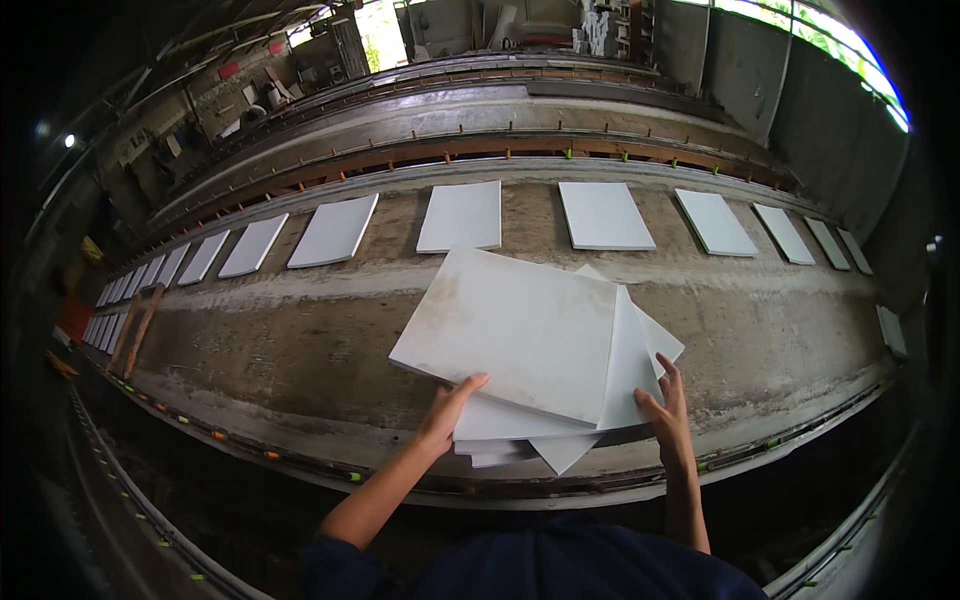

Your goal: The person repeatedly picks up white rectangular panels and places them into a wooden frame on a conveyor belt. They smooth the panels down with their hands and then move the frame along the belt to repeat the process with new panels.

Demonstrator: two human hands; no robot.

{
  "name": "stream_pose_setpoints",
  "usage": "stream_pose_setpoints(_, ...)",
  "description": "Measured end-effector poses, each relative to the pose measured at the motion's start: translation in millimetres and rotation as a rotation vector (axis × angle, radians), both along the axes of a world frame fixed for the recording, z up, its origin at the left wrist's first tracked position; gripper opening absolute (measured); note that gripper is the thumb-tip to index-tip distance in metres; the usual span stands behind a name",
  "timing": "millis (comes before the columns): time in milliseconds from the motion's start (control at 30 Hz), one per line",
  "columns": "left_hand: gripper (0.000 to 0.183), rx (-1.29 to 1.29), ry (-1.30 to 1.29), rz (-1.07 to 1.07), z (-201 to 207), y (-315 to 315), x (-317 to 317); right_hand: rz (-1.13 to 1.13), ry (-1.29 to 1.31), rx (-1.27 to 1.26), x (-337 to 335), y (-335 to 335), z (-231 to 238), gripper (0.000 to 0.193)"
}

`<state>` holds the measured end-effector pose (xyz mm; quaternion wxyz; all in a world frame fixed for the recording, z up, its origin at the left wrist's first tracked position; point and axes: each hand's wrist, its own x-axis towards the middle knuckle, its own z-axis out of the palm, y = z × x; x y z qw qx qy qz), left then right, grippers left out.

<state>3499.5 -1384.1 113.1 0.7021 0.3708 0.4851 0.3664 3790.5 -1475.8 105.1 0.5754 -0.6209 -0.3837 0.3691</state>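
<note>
In front of me is an uneven pile of thick white rectangular panels, turned at different angles. The top panel (510, 335) has brownish smudges and tilts up toward the far side. My left hand (448, 415) grips its near left edge, thumb on top and fingers hidden beneath. My right hand (670, 405) is at the right side of the pile, its thumb on the lower panel (625, 370) and its index finger by a projecting corner. Its other fingers are mostly hidden. More panel corners (563, 453) stick out below the near edge. Their exact material cannot be made out.
A long stained table (270, 340) runs left to right, with a row of similar white panels (460, 216) along its far side. Small orange and green clips (272, 455) line the near rail. Further long tables (450, 118) stand behind; a grey wall (830, 110) rises at right.
</note>
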Motion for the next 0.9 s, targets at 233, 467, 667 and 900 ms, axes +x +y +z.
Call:
stream_pose_setpoints(233,0.046,0.100,0.058,0.107,-11,1,-27,0.027,-0.038,0.015,-27,22,-24,0.067)
stream_pose_setpoints(467,0.051,0.019,0.072,0.097,-11,10,-72,0.038,0.009,-0.055,-75,33,-12,0.066)
stream_pose_setpoints(667,0.055,-0.037,0.054,-0.008,-10,40,-123,-0.021,-0.087,0.044,-119,50,-30,0.067)
stream_pose_setpoints(900,0.054,0.050,0.043,-0.055,-20,77,-247,0.007,0.034,-0.010,-246,71,-11,0.068)
